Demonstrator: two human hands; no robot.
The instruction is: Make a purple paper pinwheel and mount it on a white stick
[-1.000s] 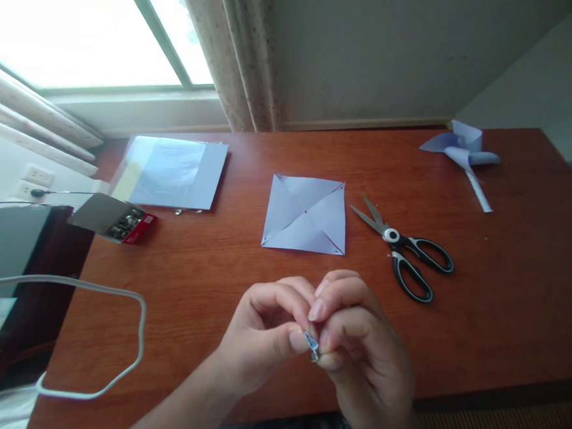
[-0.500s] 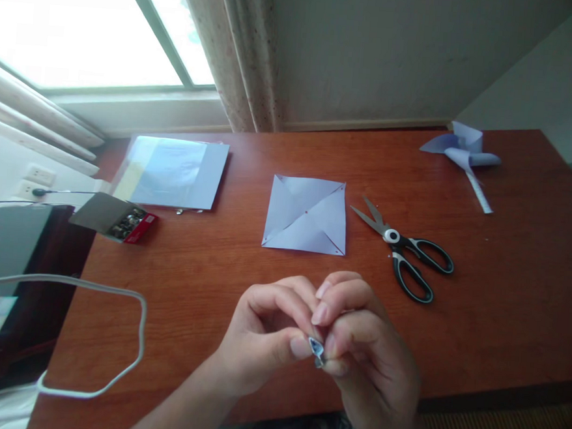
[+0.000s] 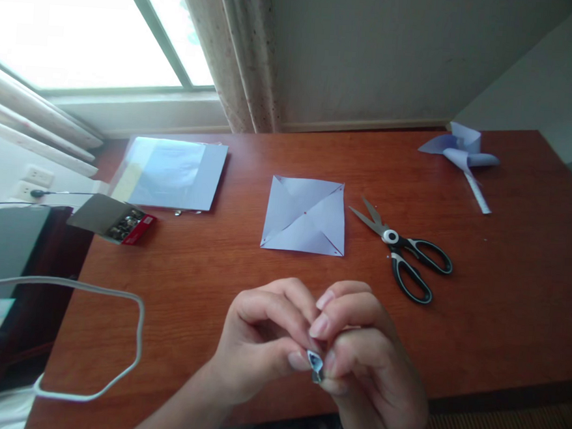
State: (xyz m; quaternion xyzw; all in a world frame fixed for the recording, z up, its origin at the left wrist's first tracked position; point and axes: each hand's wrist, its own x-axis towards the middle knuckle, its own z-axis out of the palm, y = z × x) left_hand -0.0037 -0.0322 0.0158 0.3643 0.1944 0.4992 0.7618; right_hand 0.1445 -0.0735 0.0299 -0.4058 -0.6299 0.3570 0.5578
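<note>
Square of paper [image 3: 304, 216]: in the head view, it lies flat on the brown table [image 3: 202, 287]. Cut lines run in from its corners, and a small dark dot sits in its middle.
Left hand [image 3: 265, 340]: on the near side of the square of paper. Its fingers are bent, and the thumb and a finger pinch a small shiny thing [image 3: 315, 365].
Right hand [image 3: 374, 354]: also nearer than the square of paper, a bit to its right. It is curled up, with its thumb and finger pinching the same little thing.
What they pinch: nearer than the square of paper, between the tips of both hands. It looks pale blue and silver, but is too small to name.
Scissors [image 3: 391, 237]: just right of the square of paper, blades apart, points toward it.
Paper pinwheel [image 3: 461, 151]: far right of the square of paper and farther back.
Little box [image 3: 138, 228]: left of the square of paper, flap up, shiny bits inside.
Flat pack [image 3: 171, 174]: left of the square of paper, behind the box.
White cord [image 3: 140, 335]: left and nearer, bent on the table.
</note>
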